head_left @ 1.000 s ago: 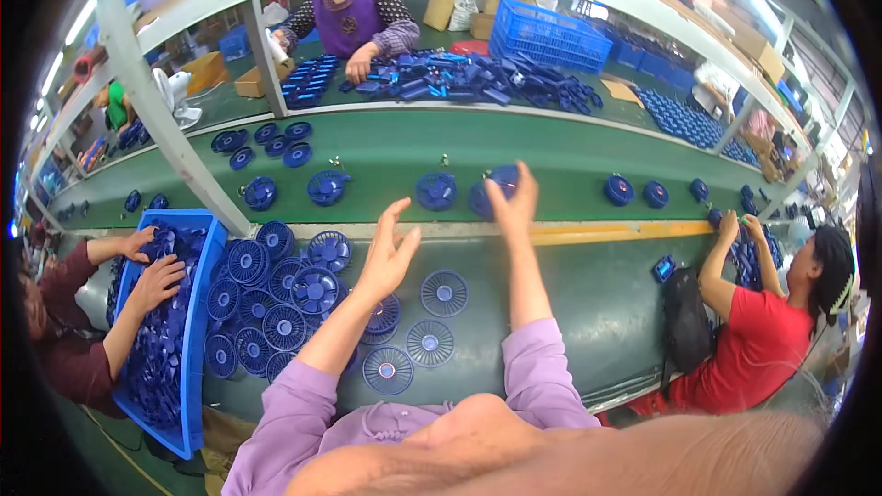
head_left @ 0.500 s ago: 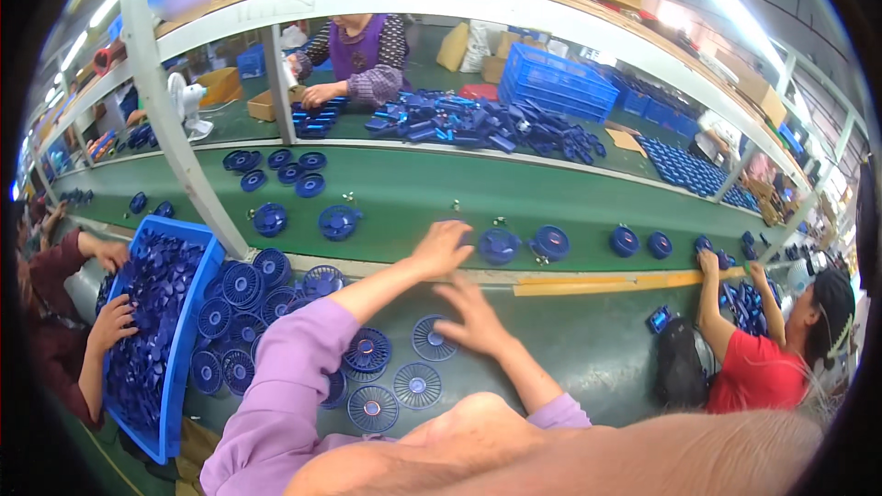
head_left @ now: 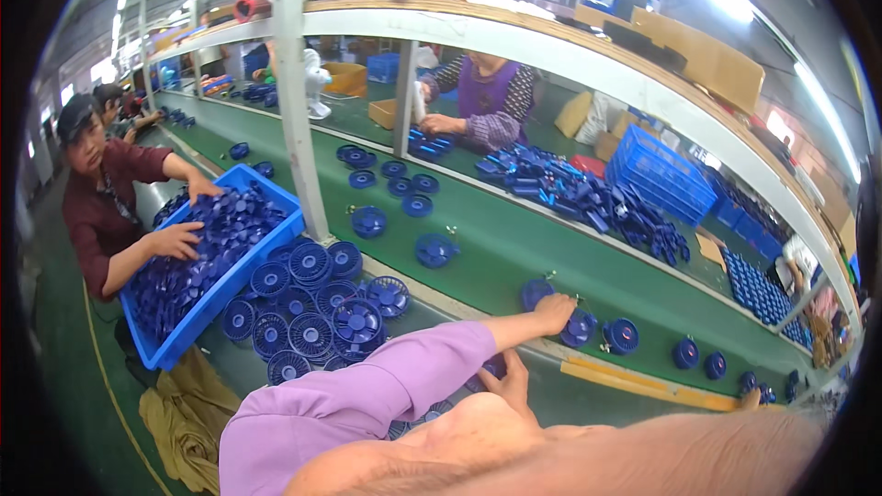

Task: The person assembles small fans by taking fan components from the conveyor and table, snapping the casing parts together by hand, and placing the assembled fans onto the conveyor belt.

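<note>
My left hand [head_left: 554,313] reaches over the green conveyor belt, its fingers curled down between two round blue fan housings. One fan housing [head_left: 578,329] lies right against the fingers, another [head_left: 537,293] just behind them; what the fingertips grip is hidden. Nearer me, my right hand [head_left: 511,386] is bent around a dark blue fan part [head_left: 496,366], mostly covered by the hand and my left sleeve. Left of my arm, round blue fan grilles [head_left: 310,335] lie heaped on the bench. One more complete-looking fan piece [head_left: 356,322] rests on top of that heap.
At the left, a co-worker's hands [head_left: 179,241] rest in a blue crate [head_left: 276,220] of small blue blades. A white post [head_left: 299,129] stands beside the belt. Yellow strips [head_left: 634,388] line the belt's near edge. Across it, another person sits behind piled blue parts [head_left: 588,193].
The view has swung left. My left hand has stretched farther along the belt to the fan housings. My right hand, spread over a grille before, now bends around a blue part.
</note>
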A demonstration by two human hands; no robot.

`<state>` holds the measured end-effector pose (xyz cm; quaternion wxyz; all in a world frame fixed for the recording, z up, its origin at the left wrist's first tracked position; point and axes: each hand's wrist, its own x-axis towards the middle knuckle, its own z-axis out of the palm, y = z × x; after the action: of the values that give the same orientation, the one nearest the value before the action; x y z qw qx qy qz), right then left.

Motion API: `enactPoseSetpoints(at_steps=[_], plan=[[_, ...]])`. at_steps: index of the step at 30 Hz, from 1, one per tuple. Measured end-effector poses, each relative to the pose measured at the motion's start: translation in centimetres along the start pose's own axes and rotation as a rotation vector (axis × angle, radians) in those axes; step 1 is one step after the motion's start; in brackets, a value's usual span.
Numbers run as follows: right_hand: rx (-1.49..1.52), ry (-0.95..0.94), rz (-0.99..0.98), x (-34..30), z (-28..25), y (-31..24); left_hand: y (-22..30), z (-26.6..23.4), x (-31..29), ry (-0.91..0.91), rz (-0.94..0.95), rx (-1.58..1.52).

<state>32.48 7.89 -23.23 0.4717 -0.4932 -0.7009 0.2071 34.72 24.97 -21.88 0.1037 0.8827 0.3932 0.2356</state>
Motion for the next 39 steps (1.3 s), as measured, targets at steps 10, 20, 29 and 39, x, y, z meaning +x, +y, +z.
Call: enactPoseSetpoints(at_steps=[10, 20, 29, 39], plan=[[-0.101, 0.396, -0.155, 1.4, -4.4, 0.3, -1.7, -7.3, -4.4, 0.372, -0.032, -0.537], [-0.546, -0.053, -0.016, 0.3, -3.7, 0.9, -5.6, -12.5, -14.1, 0.231, -0.486, -2.241], [-0.073, 0.16, -0.102, 3.6, -2.0, -5.9, -5.6, -10.7, -18.2, -0.011, -0.385, -2.315], [-0.235, 0.075, -0.247, 2.5, 1.1, -5.2, -2.2, -9.5, -19.0, 0.275, -0.514, -2.039]])
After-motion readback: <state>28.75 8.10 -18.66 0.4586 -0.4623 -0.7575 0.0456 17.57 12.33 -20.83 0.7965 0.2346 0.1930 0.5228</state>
